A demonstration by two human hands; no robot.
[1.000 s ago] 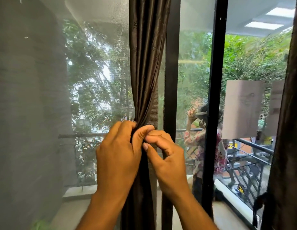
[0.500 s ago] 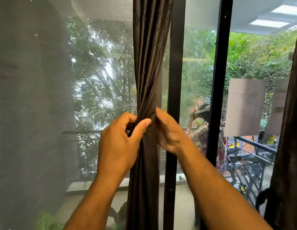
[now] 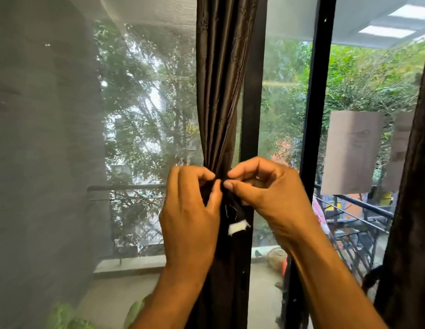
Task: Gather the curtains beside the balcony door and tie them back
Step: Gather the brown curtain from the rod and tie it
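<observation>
A dark brown curtain (image 3: 221, 91) hangs gathered into a narrow bundle in front of the black door frame (image 3: 251, 115). My left hand (image 3: 190, 210) grips the bundle from the left at its pinched waist. From the right, my right hand (image 3: 268, 193) pinches a dark tie-back strap (image 3: 233, 210) wrapped around the bundle. The strap's loose end hangs between my hands and carries a white patch (image 3: 237, 227). A second dark curtain (image 3: 410, 186) hangs at the right edge.
A mesh screen (image 3: 112, 138) covers the pane to the left. Beyond the glass are a balcony railing (image 3: 353, 203), trees and paper sheets (image 3: 351, 150) stuck to the glass. A second black frame post (image 3: 313, 115) stands to the right.
My right hand came from behind the bundle to its front right and now pinches the strap. The strap's white-patched end has come into sight between my hands.
</observation>
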